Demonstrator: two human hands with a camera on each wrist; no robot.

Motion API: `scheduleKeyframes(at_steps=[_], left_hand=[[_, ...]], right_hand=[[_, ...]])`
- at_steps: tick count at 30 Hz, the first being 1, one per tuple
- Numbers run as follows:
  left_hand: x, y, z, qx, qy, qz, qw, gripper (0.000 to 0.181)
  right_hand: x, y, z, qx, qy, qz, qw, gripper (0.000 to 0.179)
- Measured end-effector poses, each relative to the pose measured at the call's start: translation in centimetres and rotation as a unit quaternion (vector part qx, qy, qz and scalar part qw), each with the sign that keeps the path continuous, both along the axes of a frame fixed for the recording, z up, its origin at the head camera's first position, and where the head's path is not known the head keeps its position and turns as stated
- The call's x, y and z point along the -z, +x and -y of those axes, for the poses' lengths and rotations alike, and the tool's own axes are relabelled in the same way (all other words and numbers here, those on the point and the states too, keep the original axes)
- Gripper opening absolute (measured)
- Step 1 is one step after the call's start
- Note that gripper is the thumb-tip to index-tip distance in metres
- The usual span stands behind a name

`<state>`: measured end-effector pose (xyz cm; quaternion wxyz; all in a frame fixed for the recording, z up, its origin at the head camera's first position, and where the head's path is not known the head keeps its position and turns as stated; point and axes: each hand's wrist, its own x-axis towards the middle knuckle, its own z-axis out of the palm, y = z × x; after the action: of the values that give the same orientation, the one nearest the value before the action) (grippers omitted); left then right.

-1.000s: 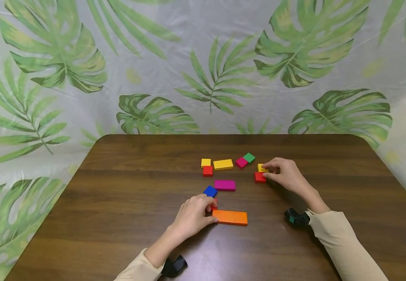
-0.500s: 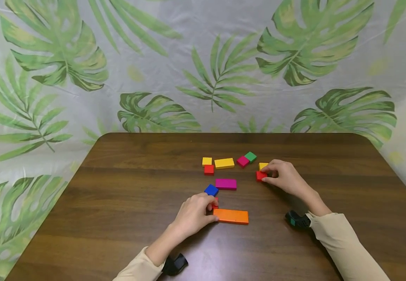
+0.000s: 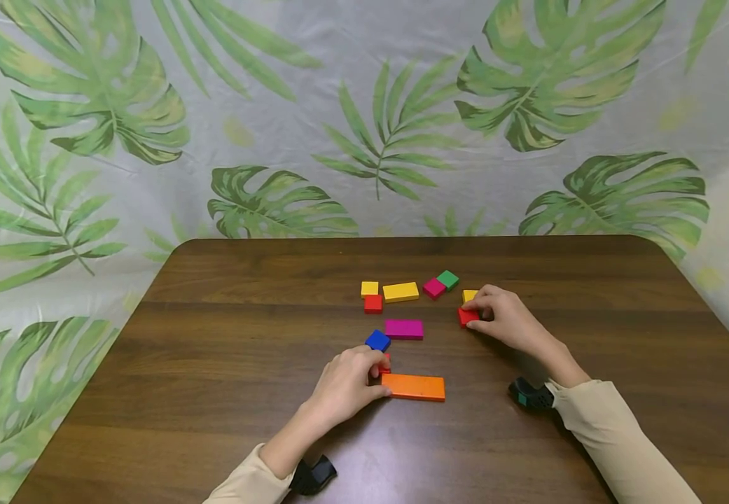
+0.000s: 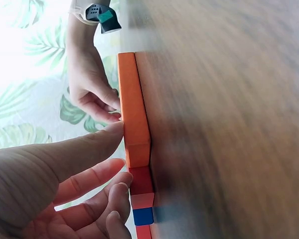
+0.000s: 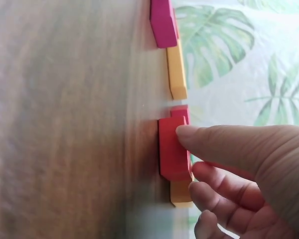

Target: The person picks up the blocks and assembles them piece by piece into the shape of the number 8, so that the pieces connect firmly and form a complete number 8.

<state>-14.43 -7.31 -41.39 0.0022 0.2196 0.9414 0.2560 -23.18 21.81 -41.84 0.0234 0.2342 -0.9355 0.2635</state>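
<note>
My left hand point(image 3: 350, 385) rests at the left end of a long orange block point(image 3: 413, 388). In the left wrist view its thumb touches the orange block and its bent fingers touch a small red block point(image 4: 141, 180) beside it. A blue block point(image 3: 377, 341) lies just beyond. Farther right, my right hand point(image 3: 508, 318) pinches a second red block point(image 3: 467, 317) between thumb and fingers. That block sits on the table against a small yellow block point(image 3: 469, 295), partly hidden by the fingers.
On the brown table point(image 3: 244, 392) a magenta block point(image 3: 404, 329) lies between the hands. Behind it are a long yellow block point(image 3: 400, 292), a yellow square point(image 3: 370, 288) with a red square point(image 3: 373, 304), and a crimson square point(image 3: 434, 288) touching a green one point(image 3: 448, 280).
My right hand has shifted slightly nearer, from the yellow block onto the red block in front of it. The left hand and the other blocks have stayed put.
</note>
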Motion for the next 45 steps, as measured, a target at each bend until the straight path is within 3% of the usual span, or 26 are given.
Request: scheduleKeyframes(at_steps=[12,24,39,45], left_hand=[[0.1,0.1,0.1,0.001,0.002,0.003,1.0,0.025],[0.0,0.1,0.1,0.0,0.003,0.0,1.0,0.025],[-0.1,0.0,-0.1,0.001,0.001,0.0,1.0,0.025],[-0.2,0.0,0.0,-0.001,0.003,0.0,1.0,0.025]], right_hand=[[0.6,0.9,-0.4,0.006,-0.023,0.007,0.9997,0.028],[1.4,1.7,-0.1,-0.039,-0.075,0.05,0.9952,0.027],[1.7,2.6,1.5,-0.087,-0.105,0.044,0.9896,0.023],[1.5,2.7,1.9,-0.102,-0.11,0.064,0.9866,0.022]])
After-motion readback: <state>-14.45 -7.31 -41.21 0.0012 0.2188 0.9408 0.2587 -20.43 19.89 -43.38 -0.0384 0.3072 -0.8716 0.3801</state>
